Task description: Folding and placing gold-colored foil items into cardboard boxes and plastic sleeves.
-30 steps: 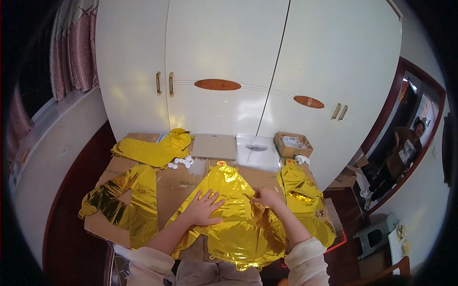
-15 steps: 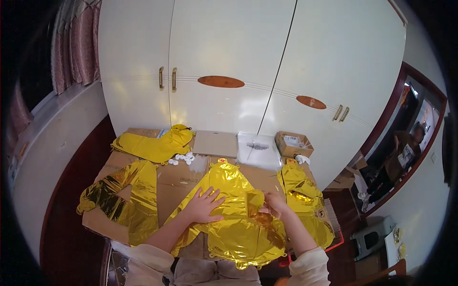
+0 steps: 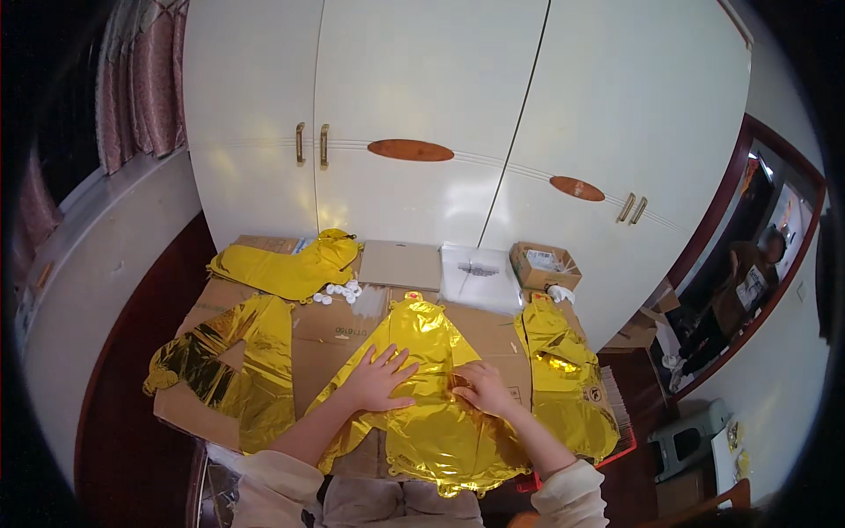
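Note:
A flat, uninflated gold foil balloon (image 3: 424, 330) lies spread over the cardboard in front of me, its lower edge reaching the near side. My left hand (image 3: 377, 380) rests palm down on its left part, fingers spread, holding nothing. On the right part, my right hand (image 3: 481, 388) has its fingers bent and closed on a fold of the foil; the fingertips are partly hidden. To the left lies another gold foil balloon (image 3: 267, 370), and a third gold foil balloon (image 3: 563, 383) lies to the right of my right hand.
Behind, a gold foil piece (image 3: 273, 270) lies beside small white rolls (image 3: 339, 291). Clear plastic sheets (image 3: 480, 280) and a small open carton (image 3: 544, 267) stand before the white cabinet (image 3: 422, 79). A grey stool (image 3: 687, 436) is at right; a person (image 3: 748, 290) appears beyond the dark frame.
My right hand has moved left and turned over the foil. The raised flap it pinched now lies folded inward under its fingers. My left hand has stayed in place.

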`<state>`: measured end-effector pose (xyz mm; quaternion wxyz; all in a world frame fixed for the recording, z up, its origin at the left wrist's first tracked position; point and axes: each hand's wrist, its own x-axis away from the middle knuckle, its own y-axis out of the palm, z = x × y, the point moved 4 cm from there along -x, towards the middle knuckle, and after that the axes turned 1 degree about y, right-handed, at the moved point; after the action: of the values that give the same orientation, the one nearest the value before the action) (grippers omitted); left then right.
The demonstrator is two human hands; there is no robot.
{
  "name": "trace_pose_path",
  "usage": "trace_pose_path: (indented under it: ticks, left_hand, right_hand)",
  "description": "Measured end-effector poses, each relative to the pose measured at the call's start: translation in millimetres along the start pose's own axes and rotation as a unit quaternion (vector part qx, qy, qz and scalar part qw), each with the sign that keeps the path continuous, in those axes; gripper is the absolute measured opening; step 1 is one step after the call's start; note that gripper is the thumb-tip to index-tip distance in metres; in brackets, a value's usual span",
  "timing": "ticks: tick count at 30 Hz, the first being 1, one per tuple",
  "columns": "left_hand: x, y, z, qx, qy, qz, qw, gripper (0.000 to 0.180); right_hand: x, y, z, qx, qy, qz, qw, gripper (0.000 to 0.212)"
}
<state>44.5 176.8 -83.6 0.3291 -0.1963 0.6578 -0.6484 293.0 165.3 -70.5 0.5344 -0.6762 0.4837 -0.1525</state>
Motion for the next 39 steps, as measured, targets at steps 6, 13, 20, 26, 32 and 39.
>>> trace_pose_path:
  ticks: [6,13,20,26,32,39]
  left_hand:
    - [0,0,0,-0.006,0.002,0.0,1.0,0.08]
    - [-1,0,0,-0.007,0.004,0.001,1.0,0.08]
    - [-1,2,-1,-0.007,0.007,0.005,1.0,0.079]
    - [-1,1,0,-0.011,0.009,0.004,1.0,0.08]
    - [-3,1,1,-0.019,0.013,-0.009,1.0,0.078]
    - [-26,-18,34,0.034,0.07,0.038,0.996,0.054]
  right_hand:
    - [-3,10,-2,0.009,0.0,-0.015,1.0,0.041]
    - [-7,18,10,0.027,0.004,-0.054,0.998,0.05]
    - [-19,16,23,0.099,0.037,-0.148,0.983,0.085]
    - [-23,17,25,0.135,0.033,-0.179,0.974,0.097]
    - [-23,17,26,0.122,0.037,-0.189,0.974,0.102]
    - [-20,17,27,0.111,0.044,-0.188,0.975,0.102]
